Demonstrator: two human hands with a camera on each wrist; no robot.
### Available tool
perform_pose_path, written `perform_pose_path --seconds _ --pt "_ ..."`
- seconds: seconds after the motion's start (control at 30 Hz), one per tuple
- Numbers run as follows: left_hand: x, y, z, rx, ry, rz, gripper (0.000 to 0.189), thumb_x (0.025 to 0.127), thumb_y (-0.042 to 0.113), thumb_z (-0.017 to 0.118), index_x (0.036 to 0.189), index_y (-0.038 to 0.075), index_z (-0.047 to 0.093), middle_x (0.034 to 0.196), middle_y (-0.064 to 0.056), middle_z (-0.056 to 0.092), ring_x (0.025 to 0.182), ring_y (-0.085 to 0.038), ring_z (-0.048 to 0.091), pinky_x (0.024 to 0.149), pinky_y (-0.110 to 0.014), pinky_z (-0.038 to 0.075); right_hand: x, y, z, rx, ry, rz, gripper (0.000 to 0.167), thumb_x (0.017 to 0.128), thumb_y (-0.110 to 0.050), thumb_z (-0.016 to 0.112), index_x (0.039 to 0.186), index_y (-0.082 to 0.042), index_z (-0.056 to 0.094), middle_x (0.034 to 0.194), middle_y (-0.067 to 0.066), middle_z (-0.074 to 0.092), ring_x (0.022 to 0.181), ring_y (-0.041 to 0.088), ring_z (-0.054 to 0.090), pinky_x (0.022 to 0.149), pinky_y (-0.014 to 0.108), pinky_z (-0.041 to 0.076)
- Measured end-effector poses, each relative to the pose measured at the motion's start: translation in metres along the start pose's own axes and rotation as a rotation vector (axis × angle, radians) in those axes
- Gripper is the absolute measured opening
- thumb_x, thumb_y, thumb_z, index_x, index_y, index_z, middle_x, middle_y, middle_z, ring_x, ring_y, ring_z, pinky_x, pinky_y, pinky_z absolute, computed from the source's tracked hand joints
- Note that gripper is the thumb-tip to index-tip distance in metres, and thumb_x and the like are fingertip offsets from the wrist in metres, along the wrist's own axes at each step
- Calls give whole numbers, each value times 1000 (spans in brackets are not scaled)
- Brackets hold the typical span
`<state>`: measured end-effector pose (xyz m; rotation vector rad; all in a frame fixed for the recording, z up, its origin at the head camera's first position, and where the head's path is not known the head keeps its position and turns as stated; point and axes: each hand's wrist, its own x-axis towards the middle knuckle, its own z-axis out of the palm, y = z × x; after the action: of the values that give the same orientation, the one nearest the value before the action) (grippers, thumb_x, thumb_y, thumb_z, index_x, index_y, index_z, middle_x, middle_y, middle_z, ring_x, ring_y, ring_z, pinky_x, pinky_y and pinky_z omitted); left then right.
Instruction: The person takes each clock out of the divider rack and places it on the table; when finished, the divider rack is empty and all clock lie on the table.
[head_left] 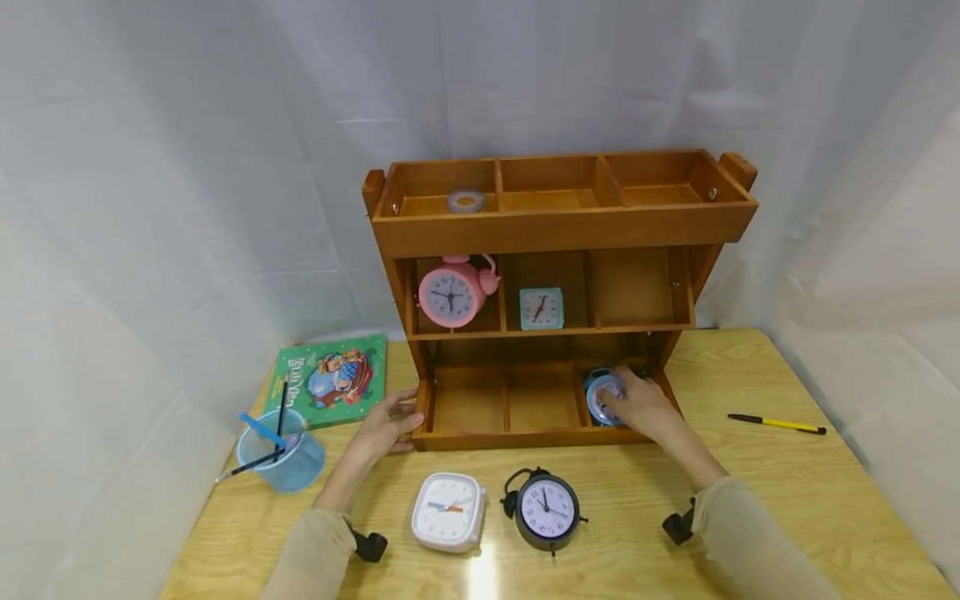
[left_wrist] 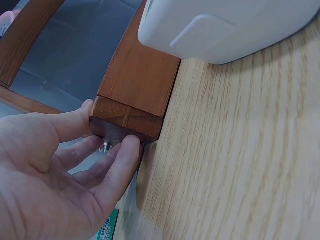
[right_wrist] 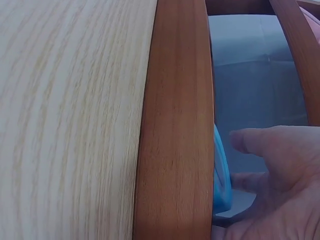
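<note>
Left hand point(head_left: 386, 427), fingers spread, against wooden rack point(head_left: 562, 233) at its 8 o'clock. Right hand point(head_left: 647, 408) touches blue alarm clock point(head_left: 596, 389), 5 o'clock; cannot tell whether gripped. Green book point(head_left: 341, 379), 8 o'clock: title unreadable.

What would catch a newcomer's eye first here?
The wooden shelf in the centre stands out, with a pink alarm clock at its middle left. The right hand is at a blue clock, bottom right. A white clock and black alarm clock sit in front.

Clock point(head_left: 600, 385): round, blue-cased, sat upright in bottom-right compartment, right hand point(head_left: 640, 404) about it. Rack point(head_left: 564, 232): brown wood, three-tiered, stood upright, left hand point(head_left: 381, 427) touching its base.
</note>
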<state>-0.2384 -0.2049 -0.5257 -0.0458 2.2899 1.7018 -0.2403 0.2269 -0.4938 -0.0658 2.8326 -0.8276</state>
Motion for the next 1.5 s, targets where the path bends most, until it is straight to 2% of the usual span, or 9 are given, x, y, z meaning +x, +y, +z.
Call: perform_pose_path --seconds 0.23,0.47,0.57,0.63,0.7,0.77,1.0,1.37,1.5 --pt "2 0 1 -5 6 -2 55 105 7 61 157 0 43 149 -36 49 114 -33 66 81 -43 67 2 9 -3 67 -9 -28 66 109 -45 52 157 0 44 155 36 49 143 63 37 111 75 42" --pt "-1 2 2 1 -4 7 55 105 7 61 157 -2 42 149 -38 48 120 -41 64 83 -46 67 2 18 -13 260 -77 -43 60 112 -38 49 156 3 45 160 35 42 146 55 42 114 67 44" --pt "-2 3 2 5 -12 10 56 105 7 61 157 -3 41 150 -39 47 122 -43 63 85 -48 66 2 20 -16 312 -91 -29 57 112 -33 50 155 3 46 157 36 44 134 50 53 102 55 54" --pt "-2 3 2 8 -9 8 56 105 8 61 157 -3 41 150 -38 47 121 -42 64 84 -48 67 2 21 -18 340 -93 -25 54 112 -29 51 155 3 46 149 36 51 115 41 62 87 45 57" --pt "-1 3 1 7 -3 3 56 105 7 62 156 -2 42 150 -38 48 120 -41 65 83 -47 67 1 21 -20 383 -102 -6 53 112 -27 51 156 2 46 138 34 57 97 30 62 74 37 55" --pt "0 3 1 11 -1 -2 55 105 7 61 157 -1 42 150 -37 48 119 -38 64 83 -45 67 1 22 -22 436 -124 16 53 112 -27 51 157 0 44 130 31 58 89 24 60 68 35 55" --pt "0 2 0 23 -2 -8 55 106 7 60 157 -2 42 151 -37 48 123 -41 63 84 -46 67 1 29 -27 529 -198 37 59 112 -33 50 162 -4 37 142 29 52 108 30 62 82 41 60" --pt "-1 3 0 12 -5 -4 55 106 8 61 157 -1 42 151 -37 47 126 -45 61 85 -48 66 5 38 -36 652 -238 42 60 111 -32 54 161 -3 38 118 17 62 91 22 71 72 33 67" --pt "0 2 0 16 -12 -6 55 106 10 61 158 0 42 152 -36 47 128 -46 60 85 -47 67 7 38 -38 657 -257 39 61 111 -33 53 162 -2 37 114 15 63 88 21 72 69 32 66"
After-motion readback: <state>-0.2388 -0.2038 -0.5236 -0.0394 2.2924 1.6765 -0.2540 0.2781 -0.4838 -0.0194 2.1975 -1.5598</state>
